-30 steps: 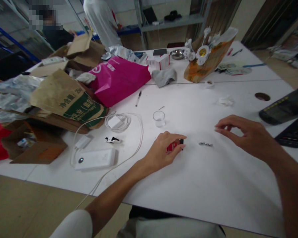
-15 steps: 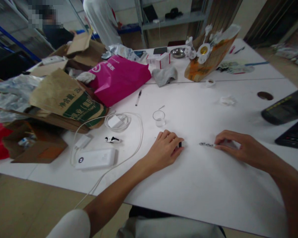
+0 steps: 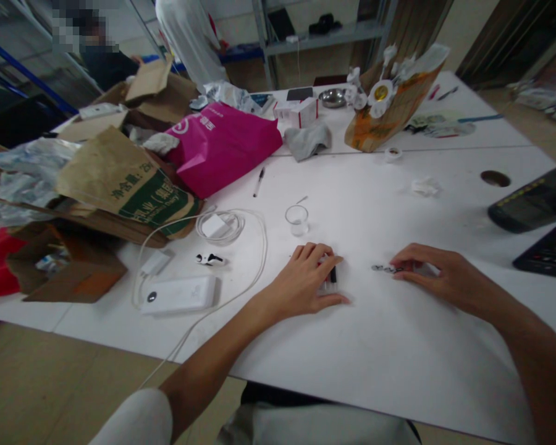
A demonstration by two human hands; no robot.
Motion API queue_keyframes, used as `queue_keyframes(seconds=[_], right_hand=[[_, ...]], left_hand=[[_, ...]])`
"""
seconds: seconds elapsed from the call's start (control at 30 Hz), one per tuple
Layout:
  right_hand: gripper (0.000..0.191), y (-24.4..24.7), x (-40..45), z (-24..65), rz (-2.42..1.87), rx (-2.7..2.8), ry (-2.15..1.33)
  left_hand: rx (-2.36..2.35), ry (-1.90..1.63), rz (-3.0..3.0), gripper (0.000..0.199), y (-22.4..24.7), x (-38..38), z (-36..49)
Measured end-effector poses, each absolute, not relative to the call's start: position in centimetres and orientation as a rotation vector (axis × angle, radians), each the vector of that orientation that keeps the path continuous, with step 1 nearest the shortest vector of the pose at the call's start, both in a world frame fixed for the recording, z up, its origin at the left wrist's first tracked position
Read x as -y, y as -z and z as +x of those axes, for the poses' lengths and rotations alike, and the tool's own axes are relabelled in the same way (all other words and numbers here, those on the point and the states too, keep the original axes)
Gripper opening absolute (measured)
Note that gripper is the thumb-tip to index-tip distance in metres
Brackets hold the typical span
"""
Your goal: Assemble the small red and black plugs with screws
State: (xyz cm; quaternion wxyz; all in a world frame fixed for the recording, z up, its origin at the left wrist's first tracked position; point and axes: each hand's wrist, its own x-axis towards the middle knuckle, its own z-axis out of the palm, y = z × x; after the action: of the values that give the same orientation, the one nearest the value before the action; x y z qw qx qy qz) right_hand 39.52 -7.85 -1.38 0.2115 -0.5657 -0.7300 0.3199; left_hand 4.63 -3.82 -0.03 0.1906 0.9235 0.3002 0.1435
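Observation:
My left hand [image 3: 308,277] rests on the table with its fingers apart and its thumb spread towards me. Under and beside its fingers lie small black and red pieces [image 3: 332,278], partly covered by the hand. To the right, a short row of small dark, shiny round pieces [image 3: 380,268] lies on the table; their kind is too small to make out. The thumb and forefinger of my right hand [image 3: 429,269] close around the right end of this row. Beyond my left hand stands a small clear cup [image 3: 297,221].
A white power bank [image 3: 180,295], a coiled white cable [image 3: 220,227] and black-and-white clippers [image 3: 210,259] lie left. A pink bag [image 3: 227,145] and a paper sack [image 3: 125,179] stand behind them. Dark devices [image 3: 535,196] stand at the right edge. Two people are in the background.
My left hand has spread its thumb away from the fingers, baring more of the black and red pieces. My right hand has slid slightly left along the row, whose left end stays put.

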Motion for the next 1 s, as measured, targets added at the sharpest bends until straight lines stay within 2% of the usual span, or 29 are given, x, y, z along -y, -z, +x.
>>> queue_keyframes(seconds=[0.07, 0.23, 0.37, 0.57, 0.83, 0.93, 1.0], right_hand=[[0.034, 1.3, 7.8, 39.3, -1.576, 2.015, -0.883], [0.036, 1.0, 7.9, 38.8, -1.567, 2.004, -0.872], [0.036, 0.9, 7.9, 38.8, -1.572, 1.996, -0.87], [0.035, 1.6, 7.8, 39.1, -1.58, 2.006, -0.845], [0.044, 1.3, 7.7, 39.9, -1.571, 1.934, -0.835], [0.044, 0.6, 7.8, 39.7, -1.569, 1.784, -0.764], [0.043, 0.0, 7.8, 39.2, -1.584, 1.59, -0.668]], left_hand=[[-0.84, -0.369, 2.598, 0.073, -0.2, 3.8, 4.6], [-0.839, -0.34, 2.62, 0.055, -0.3, 3.8, 4.5], [-0.826, -0.329, 2.64, 0.049, -0.4, 3.8, 4.4], [-0.83, -0.314, 2.649, 0.053, -0.5, 3.7, 4.2], [-0.849, -0.308, 2.64, 0.06, -0.9, 3.6, 3.9], [-0.84, -0.378, 2.602, 0.069, -1.4, 3.5, 3.6], [-0.833, -0.509, 2.51, 0.066, -2.0, 3.3, 3.3]])
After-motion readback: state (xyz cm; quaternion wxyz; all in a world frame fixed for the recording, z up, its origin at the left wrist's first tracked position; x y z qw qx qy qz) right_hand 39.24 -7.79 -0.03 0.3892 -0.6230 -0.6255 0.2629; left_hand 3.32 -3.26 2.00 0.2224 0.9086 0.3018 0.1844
